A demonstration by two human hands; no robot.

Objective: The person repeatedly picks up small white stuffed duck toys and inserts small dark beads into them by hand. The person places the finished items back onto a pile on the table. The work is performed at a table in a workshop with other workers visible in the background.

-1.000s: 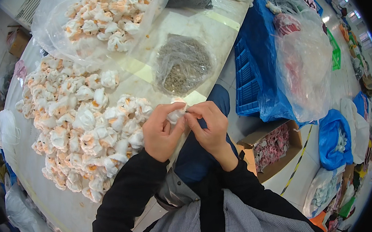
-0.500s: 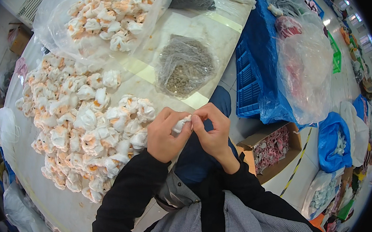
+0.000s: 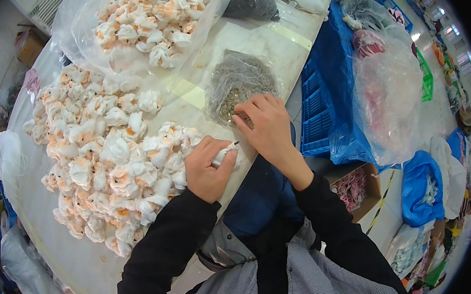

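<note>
My left hand (image 3: 208, 170) is closed around a small white plush piece (image 3: 222, 153), pinched between thumb and fingers near the table edge. A dark pointed tip sticks out of the piece toward the right. My right hand (image 3: 269, 127) reaches over the near edge of a clear plastic bag (image 3: 243, 80) full of small grey-brown bits. Its fingers are curled together with the thumb; whatever is between them is too small to make out. Left of my hands lies a broad heap of white and peach plush pieces (image 3: 98, 153).
A clear bag of similar plush pieces (image 3: 148, 24) and a bag of dark material (image 3: 252, 2) lie farther back on the pale table (image 3: 183, 89). To the right stand a blue crate (image 3: 313, 110), stuffed plastic bags (image 3: 388, 96) and a cardboard box with pink scraps (image 3: 361, 191).
My right hand has left the white piece and moved up and away to the bag of grey-brown bits. The left hand keeps the piece, whose dark tip now shows.
</note>
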